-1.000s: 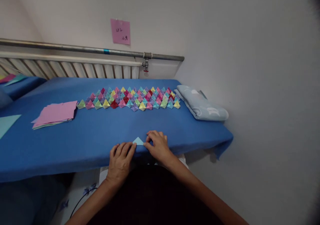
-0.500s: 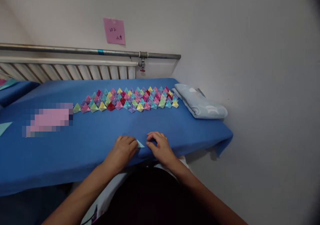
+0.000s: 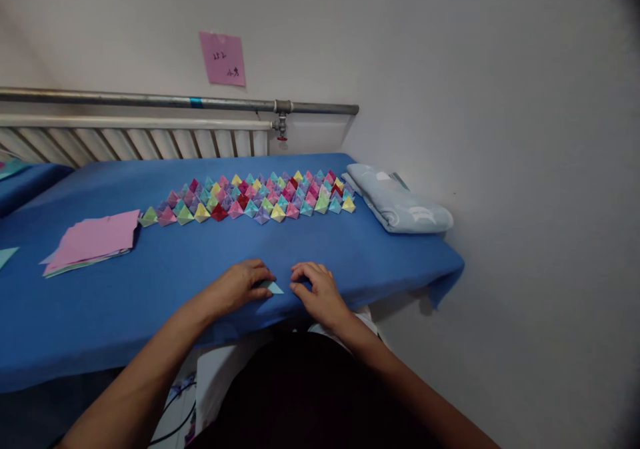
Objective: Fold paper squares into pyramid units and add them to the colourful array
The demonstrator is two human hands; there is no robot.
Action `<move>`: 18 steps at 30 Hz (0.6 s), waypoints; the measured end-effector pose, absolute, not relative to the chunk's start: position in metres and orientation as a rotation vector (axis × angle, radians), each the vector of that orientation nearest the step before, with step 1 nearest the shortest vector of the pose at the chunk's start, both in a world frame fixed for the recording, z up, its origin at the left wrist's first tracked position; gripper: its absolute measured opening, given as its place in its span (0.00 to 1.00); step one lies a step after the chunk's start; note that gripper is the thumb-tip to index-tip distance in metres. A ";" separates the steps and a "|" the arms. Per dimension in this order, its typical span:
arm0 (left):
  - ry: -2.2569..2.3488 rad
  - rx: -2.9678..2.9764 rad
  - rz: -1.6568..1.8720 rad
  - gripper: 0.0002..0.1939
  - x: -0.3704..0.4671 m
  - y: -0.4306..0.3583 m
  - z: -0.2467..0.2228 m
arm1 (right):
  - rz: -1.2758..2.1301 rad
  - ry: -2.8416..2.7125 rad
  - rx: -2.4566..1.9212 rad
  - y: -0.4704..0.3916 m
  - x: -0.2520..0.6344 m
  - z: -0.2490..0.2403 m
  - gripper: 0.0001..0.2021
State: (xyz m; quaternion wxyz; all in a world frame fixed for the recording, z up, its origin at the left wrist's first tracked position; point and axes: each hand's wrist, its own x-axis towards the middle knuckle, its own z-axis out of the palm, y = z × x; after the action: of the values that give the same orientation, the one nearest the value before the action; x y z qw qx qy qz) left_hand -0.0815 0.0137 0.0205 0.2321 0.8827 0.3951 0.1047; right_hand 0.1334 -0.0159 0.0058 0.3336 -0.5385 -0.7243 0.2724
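Near the front edge of the blue-covered table, my left hand (image 3: 246, 281) has its thumb and fingers closed on a small light-blue folded paper (image 3: 275, 288). The paper's pointed end sticks out to the right; the rest is hidden under the fingers. Just right of that tip is my right hand (image 3: 317, 292), fingers curved and thumb a little apart, with nothing visible between them. Beyond both hands, several rows of colourful folded paper pieces (image 3: 250, 198) stand close together. To the left lies a stack of paper sheets (image 3: 100, 237), pink on top.
A folded light-blue blanket (image 3: 400, 199) lies at the table's right end by the wall. Behind the blue tablecloth (image 3: 200, 249) are a radiator (image 3: 190, 144) and a metal pipe (image 3: 150, 100). A pink note (image 3: 223, 58) is stuck on the wall. Another pale-blue paper (image 3: 7, 256) sits far left.
My left hand has shifted slightly left and its thumb now shows apart from the fingers, exposing more of the light-blue paper. My right hand has barely moved. The view has turned a little.
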 end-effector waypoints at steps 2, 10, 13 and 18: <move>1.101 2.434 0.282 0.13 -0.081 0.014 0.020 | 0.711 -1.896 -1.414 -0.016 0.133 0.006 0.05; 1.033 2.412 0.246 0.14 -0.083 0.022 0.023 | 0.714 -1.912 -1.425 -0.016 0.133 0.008 0.05; 1.043 2.363 0.271 0.16 -0.084 0.020 0.026 | 0.727 -1.889 -1.427 -0.017 0.133 0.009 0.06; 1.128 2.216 0.280 0.16 -0.079 0.017 0.028 | 0.718 -1.900 -1.426 -0.018 0.132 0.011 0.06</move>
State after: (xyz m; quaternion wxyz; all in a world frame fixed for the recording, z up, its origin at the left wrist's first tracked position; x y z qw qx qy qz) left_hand -0.0791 0.0166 0.0278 0.3141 0.8407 0.4281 0.1060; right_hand 0.1321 -0.0184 0.0107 0.3240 -0.5435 -0.7243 0.2738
